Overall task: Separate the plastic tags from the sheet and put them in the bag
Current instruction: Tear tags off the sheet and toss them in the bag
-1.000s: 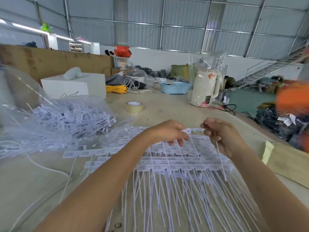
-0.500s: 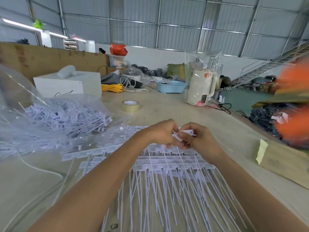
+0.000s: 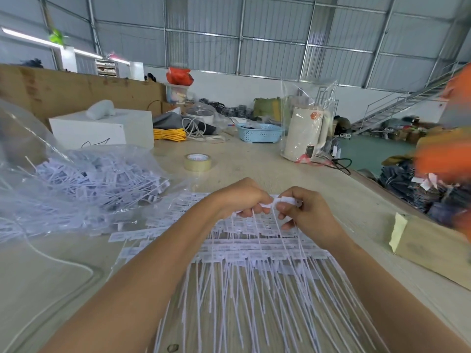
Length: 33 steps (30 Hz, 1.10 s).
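Note:
Sheets of white plastic tags lie stacked on the wooden table, their long thin tails pointing toward me. My left hand and my right hand meet above the far end of the stack. Both pinch a small strip of white tags between fingertips, with thin tails hanging down from it. A clear plastic bag full of loose separated tags lies open at the left.
A tape roll sits beyond my hands. Further back stand a white box, yellow cord, a blue basket and a wrapped white kettle. A cardboard piece lies right. A blurred orange-clad person is at right.
My hands, apart a second ago, came together over the stack and now both pinch the tag strip. The view shifted slightly.

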### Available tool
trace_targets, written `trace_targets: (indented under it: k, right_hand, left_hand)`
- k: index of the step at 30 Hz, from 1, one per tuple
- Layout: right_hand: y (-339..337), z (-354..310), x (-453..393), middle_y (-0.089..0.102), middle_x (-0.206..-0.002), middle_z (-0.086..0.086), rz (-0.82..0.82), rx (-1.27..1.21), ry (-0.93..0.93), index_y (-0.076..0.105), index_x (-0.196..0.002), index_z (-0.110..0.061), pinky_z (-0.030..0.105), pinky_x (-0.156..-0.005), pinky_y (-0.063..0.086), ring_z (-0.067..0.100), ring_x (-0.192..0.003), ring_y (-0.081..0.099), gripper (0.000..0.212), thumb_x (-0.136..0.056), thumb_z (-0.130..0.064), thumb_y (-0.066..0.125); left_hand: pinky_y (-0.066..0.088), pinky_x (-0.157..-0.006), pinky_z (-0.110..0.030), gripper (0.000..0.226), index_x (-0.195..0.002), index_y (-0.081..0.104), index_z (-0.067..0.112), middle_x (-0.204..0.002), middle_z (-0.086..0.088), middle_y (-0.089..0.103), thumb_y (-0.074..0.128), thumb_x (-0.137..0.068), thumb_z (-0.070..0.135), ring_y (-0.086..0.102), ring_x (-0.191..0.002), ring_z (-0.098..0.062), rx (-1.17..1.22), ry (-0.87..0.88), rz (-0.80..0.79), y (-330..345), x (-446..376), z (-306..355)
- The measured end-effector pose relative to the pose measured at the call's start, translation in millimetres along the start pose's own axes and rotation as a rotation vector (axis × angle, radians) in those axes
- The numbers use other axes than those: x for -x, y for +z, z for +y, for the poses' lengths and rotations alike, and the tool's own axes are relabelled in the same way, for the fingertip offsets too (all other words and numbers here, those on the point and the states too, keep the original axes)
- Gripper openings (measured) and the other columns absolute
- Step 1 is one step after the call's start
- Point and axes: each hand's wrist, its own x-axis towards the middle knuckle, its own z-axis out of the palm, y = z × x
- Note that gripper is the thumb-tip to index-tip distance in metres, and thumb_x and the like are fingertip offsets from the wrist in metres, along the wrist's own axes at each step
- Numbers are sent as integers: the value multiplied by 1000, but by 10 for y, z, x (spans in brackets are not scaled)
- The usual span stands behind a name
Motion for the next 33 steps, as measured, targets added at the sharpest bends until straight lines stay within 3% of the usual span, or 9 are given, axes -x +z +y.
trace_targets:
  k: [7,11,13,15,18,20,23,29,33]
  right_hand:
    - [25,-88,10,55,-80,1,131,198,-219,60,-70,-20,31,-46,56,7,-56,58,31,-83,7,63]
    - [29,-111,20,57,-79,7,189,214,-220,61,-75,-14,29,-41,52,6,-49,55,21,-85,4,61]
    - [-73,-91,-10,59,-72,9,310,236,-122,60,-84,-7,24,-39,47,10,-47,53,8,-89,0,58]
    - [-336,-51,-54,57,-68,9,533,98,58,59,-88,-6,17,-39,42,13,-49,50,5,-91,-8,55]
    - [-782,-33,-77,46,-71,4,690,-559,266,53,-96,-5,8,-38,35,5,-45,46,4,-95,-7,50]
    - [-879,-21,-73,39,-71,0,613,-886,324,47,-92,-7,10,-36,35,-1,-40,44,6,-97,-6,43]
    - [-724,-27,-49,40,-70,1,394,-976,393,44,-82,-10,9,-33,35,1,-40,43,16,-96,-5,39]
    - [-204,-138,10,58,-80,5,52,-379,403,59,-84,-9,19,-46,45,12,-63,57,10,-91,-7,53]
    - [-41,-152,57,62,-78,2,-26,-213,315,60,-79,-14,20,-52,46,13,-71,58,14,-92,-15,57]
  left_hand:
    - [19,-46,-21,35,-52,54,17,-42,6,30,53,-87,16,19,-40,-10,242,-55,-77,-37,-36,-13]
    - [19,-39,-14,44,-42,58,19,-39,7,33,55,-85,16,19,-38,-10,214,-30,-48,-31,-47,12]
    - [18,-43,-18,48,-38,57,20,-40,7,34,56,-86,16,20,-38,-10,197,-25,-92,-64,-24,14]
    - [20,-43,-20,41,-47,60,19,-46,3,40,57,-87,17,25,-40,-10,178,-11,-89,-124,9,20]
    - [33,-42,-17,23,-71,65,11,-61,-2,58,60,-90,20,44,-47,-10,68,61,-20,-168,40,45]
    - [38,-46,-17,15,-79,64,11,-68,-3,62,59,-91,17,50,-49,-8,-23,62,-71,-148,41,47]
    - [39,-57,-23,13,-92,60,17,-89,-3,59,57,-90,5,51,-55,-11,-201,19,-174,-105,34,20]
    - [43,-61,-22,28,-118,56,17,-102,-1,47,56,-92,6,47,-65,-13,-355,12,-209,-61,53,-10]
    - [50,-80,-34,41,-131,48,15,-120,-5,50,60,-91,15,57,-91,-23,-420,26,-211,-9,66,8]
